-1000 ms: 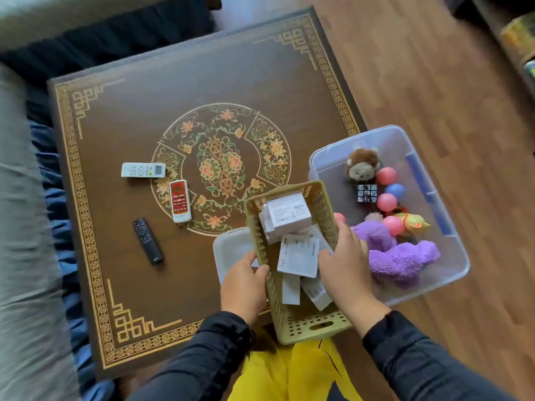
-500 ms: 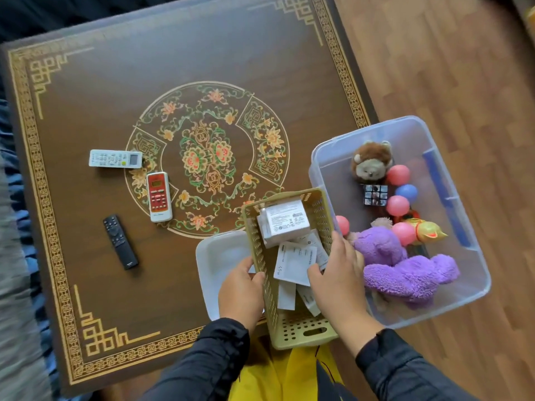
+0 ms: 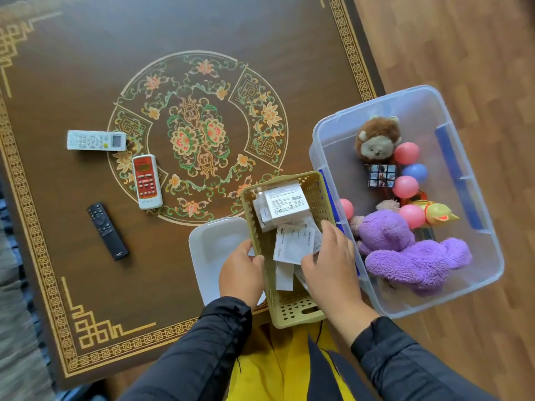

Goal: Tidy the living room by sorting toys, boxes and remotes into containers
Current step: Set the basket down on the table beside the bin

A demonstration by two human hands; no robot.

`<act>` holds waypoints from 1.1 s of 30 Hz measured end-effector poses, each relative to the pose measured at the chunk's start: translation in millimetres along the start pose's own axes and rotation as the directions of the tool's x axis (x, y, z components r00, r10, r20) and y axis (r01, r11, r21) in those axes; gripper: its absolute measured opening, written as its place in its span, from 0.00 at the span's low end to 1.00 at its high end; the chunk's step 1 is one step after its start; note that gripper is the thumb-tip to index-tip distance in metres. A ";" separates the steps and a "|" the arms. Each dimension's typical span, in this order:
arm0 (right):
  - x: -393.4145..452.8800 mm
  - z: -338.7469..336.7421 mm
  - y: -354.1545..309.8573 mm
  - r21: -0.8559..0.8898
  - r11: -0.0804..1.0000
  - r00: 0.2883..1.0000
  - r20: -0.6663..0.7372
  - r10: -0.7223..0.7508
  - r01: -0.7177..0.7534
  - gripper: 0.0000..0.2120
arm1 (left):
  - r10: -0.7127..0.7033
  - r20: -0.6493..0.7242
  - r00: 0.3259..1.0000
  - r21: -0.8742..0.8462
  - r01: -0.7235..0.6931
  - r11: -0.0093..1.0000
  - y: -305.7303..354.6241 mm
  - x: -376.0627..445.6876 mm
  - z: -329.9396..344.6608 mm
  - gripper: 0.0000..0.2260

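Honestly, both hands, left hand [image 3: 241, 274] and right hand [image 3: 333, 266], grip the olive basket [image 3: 292, 309] of boxes [image 3: 285, 204]; overhanging the table [image 3: 86, 256] edge, it might tip.

table [image 3: 86, 68]: dark brown, gold border | left: white remote [image 3: 96, 140], red remote [image 3: 146, 182], black remote [image 3: 107, 230] | near edge: white tray [image 3: 215, 250] | floor [image 3: 463, 47]: clear bin [image 3: 474, 290]

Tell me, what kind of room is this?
Probably a home living room: a low ornate table holding three remotes, wood flooring, and a clear bin of plush toys and balls.
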State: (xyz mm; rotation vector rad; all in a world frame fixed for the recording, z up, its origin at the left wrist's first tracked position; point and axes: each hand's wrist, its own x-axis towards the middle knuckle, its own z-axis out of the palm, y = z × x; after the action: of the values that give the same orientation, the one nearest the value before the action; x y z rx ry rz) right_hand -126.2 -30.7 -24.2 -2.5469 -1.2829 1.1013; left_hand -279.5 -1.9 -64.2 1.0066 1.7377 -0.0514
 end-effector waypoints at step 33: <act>8.2 12.3 -55.7 -0.062 0.928 0.930 0.059 -0.364 0.367 0.26 | 0.070 -0.298 0.952 -0.022 -0.080 0.997 5.6 5.6 -70.4 0.11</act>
State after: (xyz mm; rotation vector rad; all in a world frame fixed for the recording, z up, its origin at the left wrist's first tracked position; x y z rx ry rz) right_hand -168.0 8.4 -17.1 -2.2046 -1.7475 1.0522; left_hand -330.2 39.2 -36.5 1.0971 1.9629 0.1869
